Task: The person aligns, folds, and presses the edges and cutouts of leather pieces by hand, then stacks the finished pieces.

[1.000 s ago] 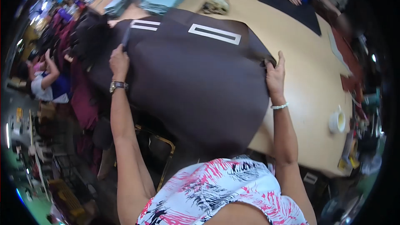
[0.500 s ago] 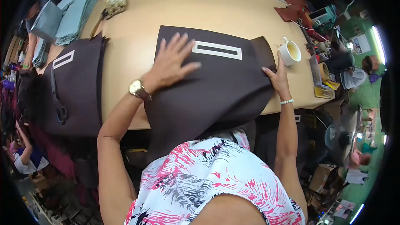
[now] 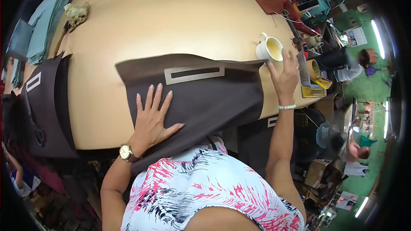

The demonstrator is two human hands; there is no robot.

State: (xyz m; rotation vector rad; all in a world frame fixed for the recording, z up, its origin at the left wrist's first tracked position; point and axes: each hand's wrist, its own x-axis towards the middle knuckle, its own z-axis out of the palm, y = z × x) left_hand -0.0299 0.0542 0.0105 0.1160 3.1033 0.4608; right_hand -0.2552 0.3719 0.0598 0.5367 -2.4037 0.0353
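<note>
A dark brown sheet (image 3: pixel 201 107), leather-like, lies over the front edge of the table and hangs down toward my body. A pale rectangular frame-shaped piece (image 3: pixel 195 74) sits near its lifted, curled far edge. My left hand (image 3: pixel 152 117) rests flat on the sheet's left part, fingers spread. At the sheet's far right corner, my right hand (image 3: pixel 283 75) has its thumb against the corner and its fingers apart, just beside a white cup (image 3: pixel 262 52) of yellowish liquid. Whether any finger is under that corner, I cannot tell.
More dark sheets (image 3: pixel 47 102) lie at the left with scissors (image 3: pixel 34 122) on them. A rough stone-like lump (image 3: pixel 77 15) and folded grey-green cloth (image 3: pixel 50 21) are farther back. Along the right edge stand a basket (image 3: pixel 303 66), a tape roll (image 3: pixel 314 69) and red scraps (image 3: pixel 276 5).
The dark sheet has shifted toward my body and left, its far edge now curled up. My left hand moved nearer with it. My right hand's fingers rose beside the cup.
</note>
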